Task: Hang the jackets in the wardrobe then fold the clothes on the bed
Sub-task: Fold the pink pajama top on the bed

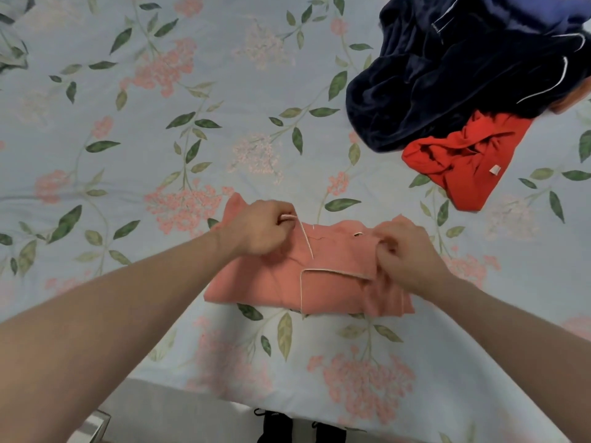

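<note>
Salmon-pink cloth, soft and matte with thin white piping along its edges, lies partly folded near the near edge of the bed: this pink garment point(319, 282) forms a rough rectangle with small creases across its upper layer and a looser flap hanging at its right end. A white drawstring point(306, 239) runs down across its top from the left hand.

The left hand point(259, 228) sits at the garment's far left corner, fingers curled in, pinching the drawstring's end together with the cloth. The right hand point(406, 254) is at the right end, fingers bent and gripping a fold of the pink fabric by the piped edge.

Underneath, the bedsheet point(160, 107) is smooth pale blue cotton-like cloth printed with pink flower clusters and green leaves on thin stems.

To the far right lies a crumpled heap. The dark navy garment point(447, 75) looks plush and velvety, bunched in deep folds, with narrow white piping curving along its seams. Touching its near side, a bright red garment point(463, 161) lies twisted, of a flatter knit, with a small pale label point(494, 170) sewn to it; any writing on the label is too small to read. An orange scrap point(569, 102) shows at the heap's right edge.
</note>
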`<state>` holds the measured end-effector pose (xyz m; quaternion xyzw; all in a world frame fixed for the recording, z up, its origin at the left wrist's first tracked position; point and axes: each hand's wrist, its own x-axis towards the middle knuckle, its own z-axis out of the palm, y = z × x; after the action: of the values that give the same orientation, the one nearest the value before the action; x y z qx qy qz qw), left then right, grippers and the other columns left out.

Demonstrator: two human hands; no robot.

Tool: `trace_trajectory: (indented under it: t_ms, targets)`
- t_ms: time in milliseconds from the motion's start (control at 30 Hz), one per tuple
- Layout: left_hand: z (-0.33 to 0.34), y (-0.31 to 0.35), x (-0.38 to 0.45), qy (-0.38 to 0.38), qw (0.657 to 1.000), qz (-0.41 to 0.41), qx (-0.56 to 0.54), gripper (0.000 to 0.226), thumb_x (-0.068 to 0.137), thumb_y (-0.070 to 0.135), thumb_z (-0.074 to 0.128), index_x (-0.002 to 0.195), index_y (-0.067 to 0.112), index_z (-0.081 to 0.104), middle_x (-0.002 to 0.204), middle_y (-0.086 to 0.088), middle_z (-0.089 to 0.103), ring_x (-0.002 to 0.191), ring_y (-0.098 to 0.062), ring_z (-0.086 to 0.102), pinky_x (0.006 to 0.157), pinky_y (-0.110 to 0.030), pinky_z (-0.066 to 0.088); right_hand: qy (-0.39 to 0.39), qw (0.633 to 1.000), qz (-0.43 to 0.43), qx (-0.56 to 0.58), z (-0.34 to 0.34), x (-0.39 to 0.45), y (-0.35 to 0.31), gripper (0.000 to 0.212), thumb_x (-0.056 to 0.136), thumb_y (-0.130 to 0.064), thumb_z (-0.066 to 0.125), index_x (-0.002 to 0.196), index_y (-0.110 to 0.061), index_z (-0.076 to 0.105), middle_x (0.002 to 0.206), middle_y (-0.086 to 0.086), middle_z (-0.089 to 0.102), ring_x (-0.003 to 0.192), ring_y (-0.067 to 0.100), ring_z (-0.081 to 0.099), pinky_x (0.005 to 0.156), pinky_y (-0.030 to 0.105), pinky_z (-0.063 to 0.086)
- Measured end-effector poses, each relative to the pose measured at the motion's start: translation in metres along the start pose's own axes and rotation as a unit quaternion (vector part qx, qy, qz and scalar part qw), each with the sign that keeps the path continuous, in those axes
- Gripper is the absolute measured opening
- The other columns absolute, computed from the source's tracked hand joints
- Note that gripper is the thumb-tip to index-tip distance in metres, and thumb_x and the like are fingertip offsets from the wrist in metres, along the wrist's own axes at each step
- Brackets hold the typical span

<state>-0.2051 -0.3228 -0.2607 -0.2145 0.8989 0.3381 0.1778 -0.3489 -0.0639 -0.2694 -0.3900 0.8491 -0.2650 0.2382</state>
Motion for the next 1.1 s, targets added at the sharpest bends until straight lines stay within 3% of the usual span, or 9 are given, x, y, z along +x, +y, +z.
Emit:
trace_trajectory:
  t_ms: [100,233,333,433,533,667,767,900,1100]
  targets:
    - [-0.006,0.008,0.027,0.009,0.998,-0.059,-0.038,0.018,0.091,0.024,0.06,0.075,0.015,0.059,0.071,0.008,0.06,0.078,-0.022,0.057,0.064,-0.026,0.042,0.018,0.986,0.149,0.066,-0.008,0.045,-0.01,0.04,0.086,-0.041,0.052,0.057,-0.018,0.037,0.051,-0.005,0.037,0.054,0.015,0.038,0.056,0.033,0.032]
    - [0.002,0.019,0.049,0.051,0.991,-0.12,0.027,0.02,0.088,0.028,0.063,0.108,0.026,0.065,0.109,0.003,0.065,0.109,-0.026,0.06,0.095,-0.038,0.047,-0.007,0.969,0.243,0.037,0.003,0.088,-0.021,0.04,0.072,-0.057,0.078,0.074,-0.021,0.061,0.077,-0.007,0.064,0.076,0.016,0.061,0.07,0.033,0.051]
    - [0.016,0.036,0.041,0.14,0.987,-0.084,0.004,0.038,0.085,0.033,0.062,0.122,0.024,0.063,0.121,-0.001,0.062,0.113,-0.026,0.057,0.1,-0.041,0.043,0.013,0.975,0.217,0.033,0.015,0.089,-0.025,0.051,0.072,-0.052,0.082,0.11,-0.024,0.063,0.113,-0.006,0.065,0.104,0.018,0.061,0.094,0.039,0.051]
    - [0.037,0.047,0.023,0.107,0.987,-0.08,-0.093,0.062,0.075,0.054,0.061,0.13,0.026,0.054,0.121,0.002,0.06,0.108,-0.02,0.06,0.096,-0.04,0.049,0.097,0.985,0.14,0.039,0.019,0.064,-0.024,0.043,0.083,-0.032,0.074,0.124,-0.025,0.06,0.13,-0.002,0.057,0.122,0.021,0.052,0.105,0.041,0.045]
    - [0.064,0.031,0.007,0.074,0.997,-0.027,-0.017,0.068,0.082,0.045,0.067,0.142,0.025,0.046,0.131,-0.005,0.055,0.12,-0.025,0.053,0.103,-0.041,0.045,0.146,0.982,0.113,0.042,0.026,0.023,-0.014,0.048,0.087,-0.018,0.066,0.134,-0.022,0.057,0.145,0.001,0.047,0.133,0.024,0.041,0.112,0.039,0.035]
    - [0.09,0.003,-0.006,0.006,0.998,0.034,0.054,0.046,0.104,0.044,0.045,0.15,0.039,0.046,0.161,0.001,0.034,0.146,-0.026,0.032,0.122,-0.046,0.023,0.031,0.99,0.136,-0.036,0.058,-0.021,0.005,0.073,0.093,-0.055,0.044,0.159,-0.026,0.03,0.169,0.004,0.019,0.155,0.029,0.014,0.125,0.052,0.017]
    - [0.093,-0.01,-0.014,0.0,0.996,-0.016,0.092,0.06,0.105,0.059,0.029,0.161,0.041,0.021,0.172,0.003,0.003,0.157,-0.024,0.002,0.126,-0.05,-0.002,-0.066,0.978,0.168,-0.103,0.078,-0.031,0.017,0.084,0.089,-0.076,0.017,0.163,-0.038,0.004,0.172,-0.004,-0.009,0.158,0.028,-0.01,0.126,0.057,0.002]
    - [0.083,-0.051,-0.026,0.055,0.978,-0.148,0.134,0.086,0.094,0.078,0.019,0.163,0.034,-0.008,0.17,-0.003,-0.019,0.156,-0.027,-0.02,0.122,-0.055,-0.018,-0.05,0.963,0.254,-0.075,0.082,-0.015,0.017,0.09,0.089,-0.084,0.025,0.16,-0.042,-0.011,0.169,-0.006,-0.024,0.157,0.028,-0.017,0.126,0.056,-0.002]
    - [0.082,-0.083,-0.025,0.047,0.959,-0.279,0.013,0.109,0.08,0.092,0.034,0.158,0.04,-0.022,0.165,0.0,-0.033,0.153,-0.035,-0.027,0.121,-0.064,-0.011,-0.062,0.949,0.299,-0.074,0.1,-0.005,0.02,0.101,0.082,-0.089,0.028,0.155,-0.043,-0.025,0.167,0.0,-0.027,0.156,0.032,-0.014,0.125,0.06,-0.002]
